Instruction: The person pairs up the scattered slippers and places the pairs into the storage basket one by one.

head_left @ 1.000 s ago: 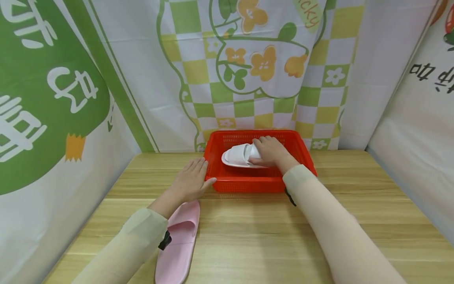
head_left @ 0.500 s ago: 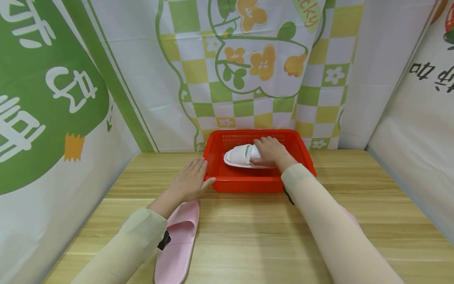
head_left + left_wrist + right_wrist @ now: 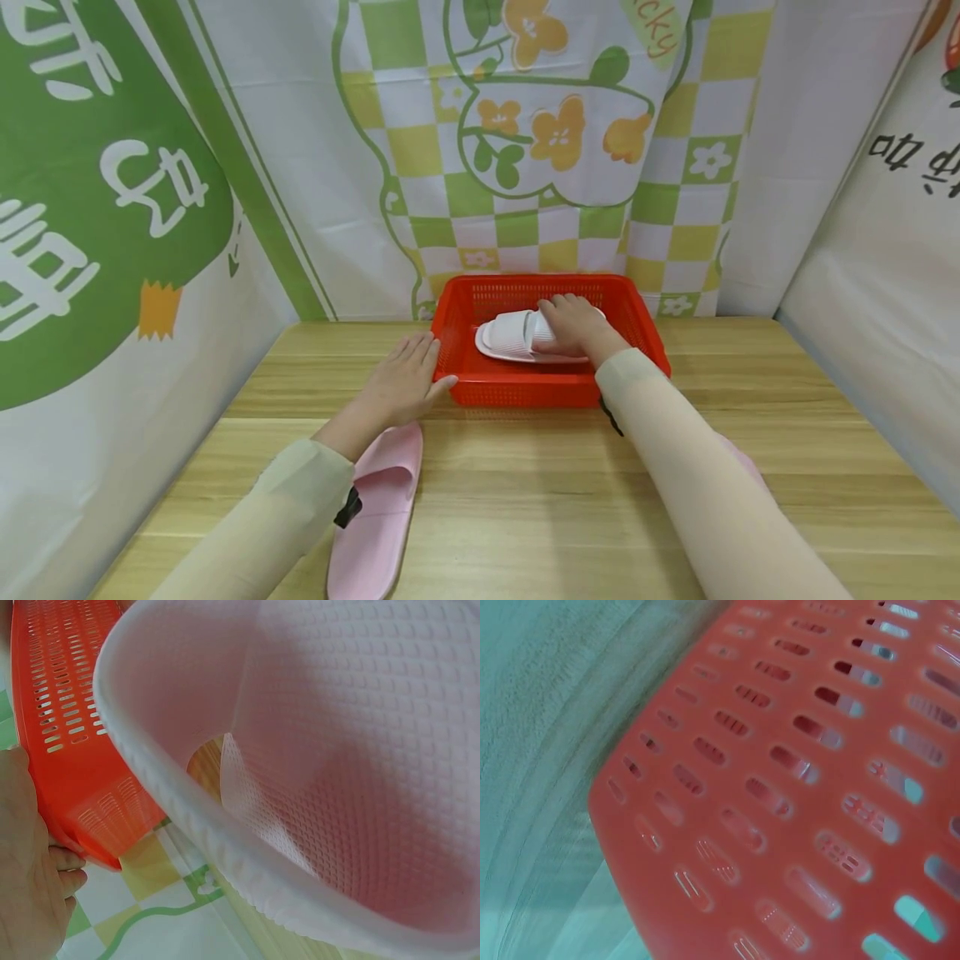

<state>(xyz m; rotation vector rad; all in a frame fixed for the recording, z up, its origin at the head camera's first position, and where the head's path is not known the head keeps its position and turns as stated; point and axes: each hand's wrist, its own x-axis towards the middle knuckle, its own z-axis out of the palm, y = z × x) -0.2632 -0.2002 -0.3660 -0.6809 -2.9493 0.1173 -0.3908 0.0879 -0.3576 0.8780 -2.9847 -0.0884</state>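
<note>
A red slotted basket stands at the back middle of the wooden table. A white ribbed slipper lies inside it, toe to the left. My right hand reaches over the front rim and curls over the slipper's strap. My left hand lies flat on the table, with straight fingers touching the basket's front left corner. In the left wrist view the basket sits beside my left hand. The right wrist view shows the basket's slotted wall close up.
A pink slipper lies on the table under my left forearm and fills the left wrist view. A pink sliver shows behind my right forearm. Printed cloth walls close in the table on three sides.
My right hand and the white slipper have shifted slightly right and lower inside the basket. The left hand and the pink slipper have stayed put.
</note>
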